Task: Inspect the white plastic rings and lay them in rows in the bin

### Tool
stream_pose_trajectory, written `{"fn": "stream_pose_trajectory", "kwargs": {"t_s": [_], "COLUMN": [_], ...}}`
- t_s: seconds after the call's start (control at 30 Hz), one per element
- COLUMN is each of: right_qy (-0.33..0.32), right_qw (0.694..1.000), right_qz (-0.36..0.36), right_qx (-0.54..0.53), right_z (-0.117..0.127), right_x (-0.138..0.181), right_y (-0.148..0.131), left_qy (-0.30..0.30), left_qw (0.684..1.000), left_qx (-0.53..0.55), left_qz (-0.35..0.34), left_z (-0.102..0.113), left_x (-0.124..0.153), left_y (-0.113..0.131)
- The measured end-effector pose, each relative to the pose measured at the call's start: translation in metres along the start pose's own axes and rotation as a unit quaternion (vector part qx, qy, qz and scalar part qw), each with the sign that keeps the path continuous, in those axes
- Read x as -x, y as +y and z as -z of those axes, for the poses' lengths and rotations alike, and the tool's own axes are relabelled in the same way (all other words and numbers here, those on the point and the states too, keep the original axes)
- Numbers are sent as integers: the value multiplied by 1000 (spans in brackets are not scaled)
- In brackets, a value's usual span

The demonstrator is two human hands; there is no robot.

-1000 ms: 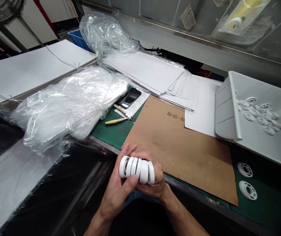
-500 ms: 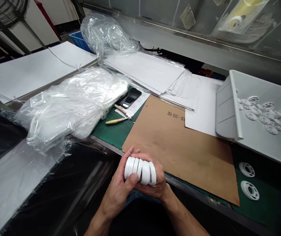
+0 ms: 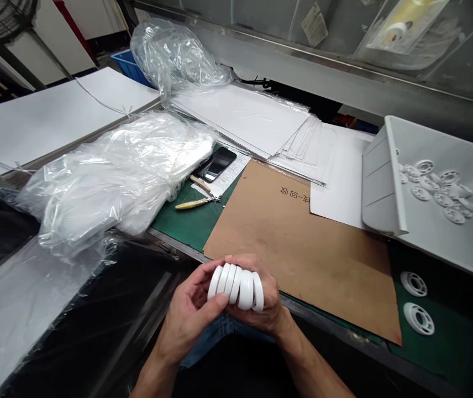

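Observation:
Between my two hands is a row of several white plastic rings [image 3: 235, 284], stood on edge side by side and fanned a little at the right end. My left hand [image 3: 193, 309] grips the row's left end, its thumb pressed on the near side of the rings. Around the right end and the far side, my right hand [image 3: 267, 293] is wrapped, its fingers partly hidden behind the rings. Both hands are in front of the table's near edge, above my lap. Just beyond them lies a brown cardboard sheet [image 3: 303, 254] with printed characters.
Two white slotted rings [image 3: 419, 319] lie on the green mat at right. A grey bin [image 3: 385, 171] holds several more. Nippers [image 3: 193, 204], a black phone [image 3: 219, 163], clear plastic bags [image 3: 108, 177] and white sheets [image 3: 245, 119] lie farther back and left.
My left hand has shifted slightly left and loosened, its palm now opened away from the rings while its thumb stays on them. My right hand keeps its hold.

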State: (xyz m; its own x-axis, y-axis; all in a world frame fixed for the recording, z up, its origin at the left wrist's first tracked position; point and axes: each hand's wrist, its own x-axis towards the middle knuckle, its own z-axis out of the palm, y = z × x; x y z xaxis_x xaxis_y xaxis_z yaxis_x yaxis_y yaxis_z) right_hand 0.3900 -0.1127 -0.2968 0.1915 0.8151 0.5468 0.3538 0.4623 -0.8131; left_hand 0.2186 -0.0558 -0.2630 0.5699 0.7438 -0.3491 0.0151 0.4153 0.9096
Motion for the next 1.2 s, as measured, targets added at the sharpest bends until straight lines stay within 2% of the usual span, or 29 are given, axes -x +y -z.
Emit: {"fn": "stream_pose_trajectory", "kwargs": {"t_s": [0.3,0.5,0.63,0.77,0.83,1.0,1.2], "right_qy": [4,26,40,34,36,38,23], "right_qw": [996,987,986,986,985,978,970], "right_qz": [-69,-126,-127,-131,-142,-179,-200], "right_qx": [-57,-101,-102,-100,-93,-99,-137], "right_z": [0,-2,-1,0,0,0,2], "right_x": [3,4,2,0,0,3,1], "right_y": [1,-2,-2,-2,-3,-2,-1], "left_qy": [8,-46,-94,-105,-98,-66,-59], "left_qw": [1000,999,995,991,994,988,971], "left_qx": [-11,-13,40,80,44,-136,-225], "left_qz": [-9,4,-19,-7,-7,-29,-52], "left_z": [0,3,12,15,14,10,10], "left_x": [0,6,12,14,15,17,22], "left_y": [3,4,-3,-10,-8,3,16]}}
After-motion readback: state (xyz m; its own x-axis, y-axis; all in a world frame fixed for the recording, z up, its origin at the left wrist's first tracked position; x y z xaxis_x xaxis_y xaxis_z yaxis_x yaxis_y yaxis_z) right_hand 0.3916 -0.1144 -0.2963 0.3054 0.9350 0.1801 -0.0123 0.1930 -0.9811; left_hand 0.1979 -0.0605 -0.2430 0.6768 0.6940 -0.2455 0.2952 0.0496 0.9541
